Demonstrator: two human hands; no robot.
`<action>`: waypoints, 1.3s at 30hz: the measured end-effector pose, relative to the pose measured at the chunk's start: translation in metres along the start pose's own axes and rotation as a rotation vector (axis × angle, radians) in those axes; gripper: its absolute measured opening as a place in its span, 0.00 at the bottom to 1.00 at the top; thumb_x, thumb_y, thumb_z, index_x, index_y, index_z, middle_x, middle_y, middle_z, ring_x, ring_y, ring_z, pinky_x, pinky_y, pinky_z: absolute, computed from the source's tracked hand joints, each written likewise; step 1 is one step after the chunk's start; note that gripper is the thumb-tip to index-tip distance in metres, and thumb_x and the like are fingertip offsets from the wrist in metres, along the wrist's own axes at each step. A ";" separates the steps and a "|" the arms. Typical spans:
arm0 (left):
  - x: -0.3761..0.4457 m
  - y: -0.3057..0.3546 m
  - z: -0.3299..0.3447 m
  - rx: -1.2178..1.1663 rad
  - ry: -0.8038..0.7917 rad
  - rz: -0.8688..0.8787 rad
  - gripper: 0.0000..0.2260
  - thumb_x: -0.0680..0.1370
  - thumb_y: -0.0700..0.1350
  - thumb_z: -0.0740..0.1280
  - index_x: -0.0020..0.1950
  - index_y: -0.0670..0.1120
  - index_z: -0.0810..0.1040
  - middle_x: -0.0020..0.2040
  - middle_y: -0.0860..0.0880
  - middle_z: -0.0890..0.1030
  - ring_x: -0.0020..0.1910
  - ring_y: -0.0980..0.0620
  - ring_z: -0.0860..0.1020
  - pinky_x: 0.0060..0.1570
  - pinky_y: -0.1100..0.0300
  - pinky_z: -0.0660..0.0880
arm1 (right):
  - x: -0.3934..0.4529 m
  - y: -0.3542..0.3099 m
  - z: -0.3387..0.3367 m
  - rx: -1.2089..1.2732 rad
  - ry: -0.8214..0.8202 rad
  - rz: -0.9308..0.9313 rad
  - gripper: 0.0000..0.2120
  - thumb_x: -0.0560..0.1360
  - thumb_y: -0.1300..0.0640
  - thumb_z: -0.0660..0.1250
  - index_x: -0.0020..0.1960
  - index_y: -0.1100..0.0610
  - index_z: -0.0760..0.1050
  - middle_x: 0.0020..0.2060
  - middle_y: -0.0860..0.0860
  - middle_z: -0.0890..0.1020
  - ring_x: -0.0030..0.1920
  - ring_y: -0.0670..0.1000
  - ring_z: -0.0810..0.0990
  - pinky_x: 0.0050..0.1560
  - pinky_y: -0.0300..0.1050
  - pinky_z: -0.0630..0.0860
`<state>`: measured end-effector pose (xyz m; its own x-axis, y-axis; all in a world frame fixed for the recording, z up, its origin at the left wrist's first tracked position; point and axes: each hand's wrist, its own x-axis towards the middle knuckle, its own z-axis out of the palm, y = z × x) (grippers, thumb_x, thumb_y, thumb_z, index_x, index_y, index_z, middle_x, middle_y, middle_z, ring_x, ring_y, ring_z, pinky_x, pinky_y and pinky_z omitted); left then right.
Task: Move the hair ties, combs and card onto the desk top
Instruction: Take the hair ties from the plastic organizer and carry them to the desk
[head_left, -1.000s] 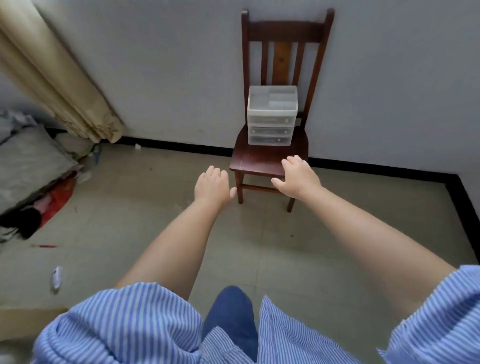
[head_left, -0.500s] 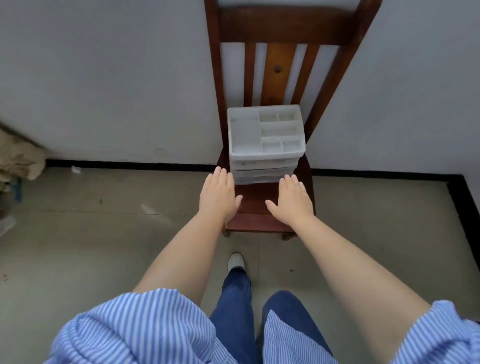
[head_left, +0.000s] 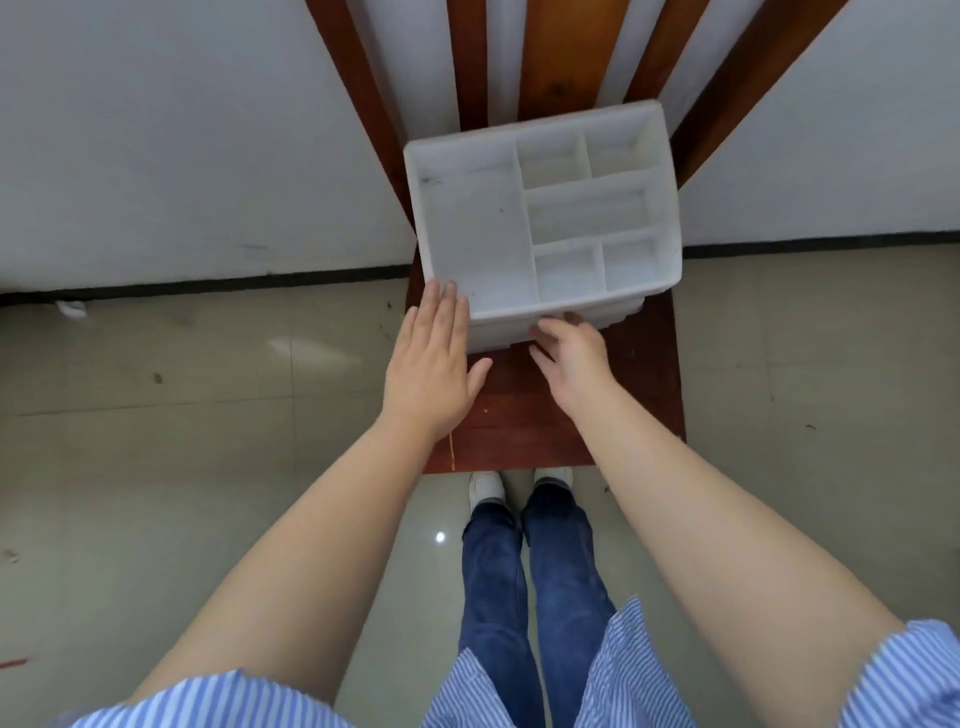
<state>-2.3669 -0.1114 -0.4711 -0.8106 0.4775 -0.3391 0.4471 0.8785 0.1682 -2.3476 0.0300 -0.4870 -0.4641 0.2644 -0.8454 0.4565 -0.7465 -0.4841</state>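
Note:
A white plastic drawer organiser (head_left: 478, 228) stands on the seat of a dark wooden chair (head_left: 519, 410). Its top tray has several compartments, and nothing lies in them. My left hand (head_left: 434, 364) rests flat against the organiser's front left corner, fingers together and straight. My right hand (head_left: 571, 353) is at the organiser's front, fingers curled toward a drawer front; whether they grip it is unclear. No hair ties, combs or card show. The drawers' contents are hidden.
The chair stands against a white wall (head_left: 182, 130) with a black skirting strip. Tiled floor (head_left: 182, 467) lies on both sides. My legs in blue jeans (head_left: 524, 597) and white shoes stand right at the seat's front edge.
I have stepped up close to the chair, so the organiser fills more of the view. Both hands moved forward from above the seat to the organiser's front.

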 end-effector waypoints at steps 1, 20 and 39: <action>0.000 -0.002 0.001 -0.002 0.007 0.009 0.31 0.80 0.52 0.58 0.75 0.37 0.52 0.77 0.39 0.54 0.77 0.41 0.48 0.75 0.49 0.49 | 0.004 -0.002 0.001 0.083 -0.013 0.019 0.14 0.77 0.72 0.56 0.57 0.58 0.70 0.46 0.55 0.77 0.52 0.52 0.77 0.70 0.52 0.64; -0.010 0.016 -0.003 0.026 0.021 0.101 0.27 0.71 0.35 0.66 0.68 0.31 0.66 0.69 0.31 0.69 0.69 0.31 0.66 0.66 0.39 0.66 | -0.050 0.037 -0.076 -0.426 -0.127 0.337 0.07 0.80 0.57 0.60 0.44 0.59 0.71 0.36 0.53 0.78 0.36 0.49 0.80 0.47 0.44 0.78; 0.025 0.054 0.034 -0.133 -0.197 0.076 0.09 0.77 0.40 0.61 0.53 0.37 0.76 0.54 0.39 0.77 0.54 0.40 0.74 0.43 0.51 0.71 | -0.030 -0.043 -0.068 -1.782 -0.335 -0.499 0.07 0.73 0.64 0.61 0.39 0.55 0.67 0.32 0.50 0.74 0.41 0.57 0.73 0.31 0.43 0.63</action>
<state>-2.3502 -0.0526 -0.5016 -0.6812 0.5413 -0.4929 0.4395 0.8408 0.3160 -2.3010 0.0955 -0.4564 -0.7946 -0.0508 -0.6050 0.2983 0.8353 -0.4619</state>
